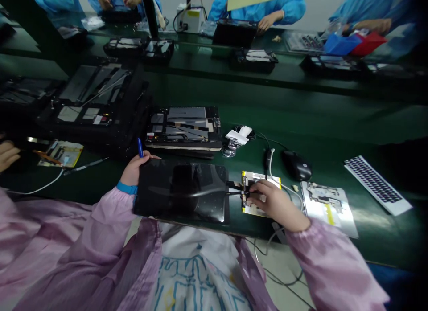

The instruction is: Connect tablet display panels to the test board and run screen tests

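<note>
A black tablet screen [183, 190] lies flat near the table's front edge. My left hand [133, 170] is closed on its left end, with a blue pen [140, 147] sticking up from between the fingers. From the screen's right end, black flex cables [235, 188] reach a small circuit board with yellow edges [261, 213]. My right hand [272, 202] rests over this board, its fingertips pinched at the cable end. The fingertips partly hide the connector there.
Stacked tablet parts [183, 128] stand behind the screen, beside black trays [96, 106]. To the right are a mouse [297, 165], a metal plate with a board [329, 208] and a white keypad [377, 184]. A co-worker's hand [7, 156] is at far left; people in blue work opposite.
</note>
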`<state>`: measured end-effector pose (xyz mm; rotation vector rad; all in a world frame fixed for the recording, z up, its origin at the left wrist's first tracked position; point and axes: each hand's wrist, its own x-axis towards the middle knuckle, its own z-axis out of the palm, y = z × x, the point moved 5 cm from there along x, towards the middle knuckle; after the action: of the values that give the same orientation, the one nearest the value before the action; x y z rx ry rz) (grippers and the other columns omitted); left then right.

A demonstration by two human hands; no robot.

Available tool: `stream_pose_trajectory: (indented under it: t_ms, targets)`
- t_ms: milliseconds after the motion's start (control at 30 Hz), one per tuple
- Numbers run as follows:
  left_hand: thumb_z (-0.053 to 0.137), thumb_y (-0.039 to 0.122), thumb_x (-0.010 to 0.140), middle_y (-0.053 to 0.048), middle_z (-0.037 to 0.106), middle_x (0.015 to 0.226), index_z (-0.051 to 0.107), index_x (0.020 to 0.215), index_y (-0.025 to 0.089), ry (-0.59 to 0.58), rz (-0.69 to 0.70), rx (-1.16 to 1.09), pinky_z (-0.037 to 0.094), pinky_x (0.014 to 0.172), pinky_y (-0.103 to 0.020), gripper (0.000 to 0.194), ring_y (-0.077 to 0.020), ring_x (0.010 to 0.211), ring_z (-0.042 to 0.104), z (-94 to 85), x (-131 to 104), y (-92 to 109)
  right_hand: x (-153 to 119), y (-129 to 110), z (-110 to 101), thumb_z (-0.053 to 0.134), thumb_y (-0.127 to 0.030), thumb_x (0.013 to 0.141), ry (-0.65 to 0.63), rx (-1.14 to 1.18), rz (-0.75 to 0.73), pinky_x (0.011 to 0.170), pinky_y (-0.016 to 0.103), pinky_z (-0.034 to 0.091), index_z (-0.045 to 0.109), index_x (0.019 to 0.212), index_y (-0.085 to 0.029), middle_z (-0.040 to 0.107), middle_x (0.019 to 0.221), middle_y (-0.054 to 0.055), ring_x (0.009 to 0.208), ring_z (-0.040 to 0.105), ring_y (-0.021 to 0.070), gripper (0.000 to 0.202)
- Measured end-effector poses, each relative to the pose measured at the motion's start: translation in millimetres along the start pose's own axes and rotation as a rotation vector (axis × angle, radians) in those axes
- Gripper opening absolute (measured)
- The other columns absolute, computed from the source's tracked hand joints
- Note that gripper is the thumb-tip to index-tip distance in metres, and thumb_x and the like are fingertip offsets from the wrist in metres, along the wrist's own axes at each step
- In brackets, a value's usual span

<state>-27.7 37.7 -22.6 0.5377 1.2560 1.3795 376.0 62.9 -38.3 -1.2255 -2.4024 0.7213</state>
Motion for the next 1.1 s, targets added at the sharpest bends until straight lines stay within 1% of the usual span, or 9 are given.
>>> stream_pose_trajectory:
  t_ms: [133,233,533,700,767,900,967,1067,1100]
  targets:
    - [0.071,0.021,0.064,-0.005,0.071,0.072,0.051,0.069,0.016,0.001,-0.016,0.004,0.052,0.061,-0.029,0.021,-0.0199,0.066,0.066,-1.2,1.5,-1.4,-30.6,-8.5,11.1,0.054,-0.036,0.088,0.4,-0.078,0.117,0.071,0.038,0.049,0.065,0.082,-0.019,0.063,0.083,0.008,0.077,0.059,0.0222,0.021]
    - [0.071,0.022,0.063,-0.006,0.071,0.073,0.051,0.069,0.016,0.021,0.0,0.019,0.052,0.063,-0.03,0.021,-0.0207,0.067,0.067,-2.0,0.9,-1.5,-36.1,-14.6,19.9,0.053,-0.038,0.089,0.509,-0.118,0.189,0.072,0.039,0.048,0.065,0.081,-0.019,0.063,0.082,0.009,0.078,0.058,0.0231,0.023]
    - [0.075,0.023,0.059,-0.005,0.072,0.073,0.052,0.068,0.016,-0.005,0.025,0.038,0.05,0.064,-0.028,0.026,-0.0186,0.066,0.066,1.4,-5.7,0.4,-25.8,-21.7,27.2,0.049,-0.024,0.084,0.5,-0.172,0.275,0.07,0.039,0.043,0.058,0.074,-0.019,0.061,0.075,0.01,0.074,0.054,0.0242,0.015]
    - [0.074,0.022,0.056,-0.006,0.072,0.08,0.055,0.075,0.016,-0.055,0.007,0.081,0.051,0.07,-0.032,0.028,-0.0203,0.073,0.067,-3.2,-11.1,1.2,-27.4,-23.3,29.8,0.049,-0.024,0.082,0.528,-0.189,0.302,0.065,0.039,0.04,0.054,0.07,-0.019,0.059,0.068,0.01,0.068,0.051,0.0246,0.014]
    - [0.075,0.024,0.056,-0.005,0.071,0.081,0.058,0.079,0.016,-0.069,0.02,0.19,0.051,0.074,-0.034,0.03,-0.021,0.075,0.066,-7.9,-14.5,4.9,-27.2,-27.4,27.5,0.048,-0.028,0.084,0.536,-0.174,0.294,0.065,0.038,0.04,0.053,0.069,-0.02,0.058,0.067,0.009,0.067,0.051,0.0237,0.017]
    - [0.077,0.027,0.061,-0.004,0.068,0.086,0.067,0.085,0.017,-0.036,0.177,0.63,0.048,0.088,-0.037,0.028,-0.023,0.085,0.062,-10.9,-28.5,28.5,-18.9,-51.9,13.0,0.047,-0.041,0.089,0.603,-0.135,0.246,0.076,0.041,0.043,0.061,0.089,-0.017,0.061,0.086,0.011,0.083,0.056,0.0252,0.028]
    - [0.077,0.025,0.062,-0.004,0.068,0.089,0.07,0.085,0.018,-0.029,0.277,0.742,0.045,0.093,-0.036,0.025,-0.0241,0.09,0.062,-4.4,-42.5,45.6,-7.4,-71.2,7.8,0.051,-0.051,0.088,0.55,-0.074,0.17,0.078,0.042,0.044,0.064,0.094,-0.018,0.06,0.088,0.01,0.086,0.057,0.0253,0.036]
    - [0.077,0.019,0.063,-0.004,0.069,0.084,0.072,0.079,0.019,-0.015,0.387,0.753,0.046,0.09,-0.032,0.018,-0.0235,0.087,0.063,6.2,-71.6,70.5,7.0,-95.8,3.2,0.06,-0.056,0.082,0.384,0.095,0.066,0.06,0.034,0.045,0.058,0.065,-0.021,0.056,0.066,0.003,0.064,0.055,0.0195,0.039]
    - [0.077,0.016,0.063,-0.004,0.069,0.081,0.073,0.077,0.019,0.0,0.417,0.743,0.047,0.088,-0.031,0.016,-0.0232,0.085,0.064,7.6,-82.1,77.3,7.7,-100.6,-0.7,0.063,-0.053,0.081,0.377,0.146,0.05,0.053,0.031,0.043,0.053,0.058,-0.021,0.056,0.061,0.002,0.058,0.055,0.0179,0.04]
